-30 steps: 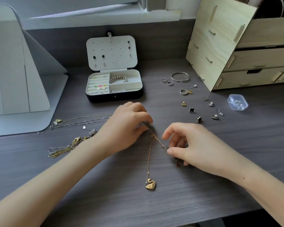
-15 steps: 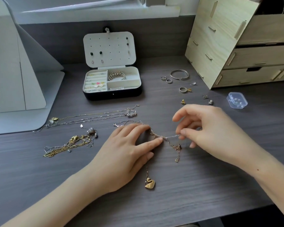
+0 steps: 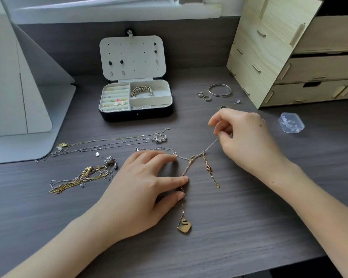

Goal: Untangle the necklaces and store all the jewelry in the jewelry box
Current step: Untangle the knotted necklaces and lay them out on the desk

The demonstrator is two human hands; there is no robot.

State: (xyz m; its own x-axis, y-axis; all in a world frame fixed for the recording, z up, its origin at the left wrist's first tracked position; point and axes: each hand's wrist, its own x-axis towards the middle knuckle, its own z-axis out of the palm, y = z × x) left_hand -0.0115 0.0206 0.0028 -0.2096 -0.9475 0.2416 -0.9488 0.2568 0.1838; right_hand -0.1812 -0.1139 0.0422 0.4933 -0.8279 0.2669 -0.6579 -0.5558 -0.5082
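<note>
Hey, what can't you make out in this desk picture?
Head view:
- Knot of silver chain and gold chain: too fine to tell which lies over.
- Chain stretch under the left hand: covered by its fingers.
- Desk behind the right hand: hidden by it.
- Clear plastic box contents: too small.
- Wooden drawer unit: cut off by the right edge.

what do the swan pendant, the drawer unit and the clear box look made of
Swan pendant: golden metal, probably; yellow sheen. Drawer unit: pale bare wood, likely plywood; grain and slotted tabs show. Clear box: likely plastic; contents show through.
</note>
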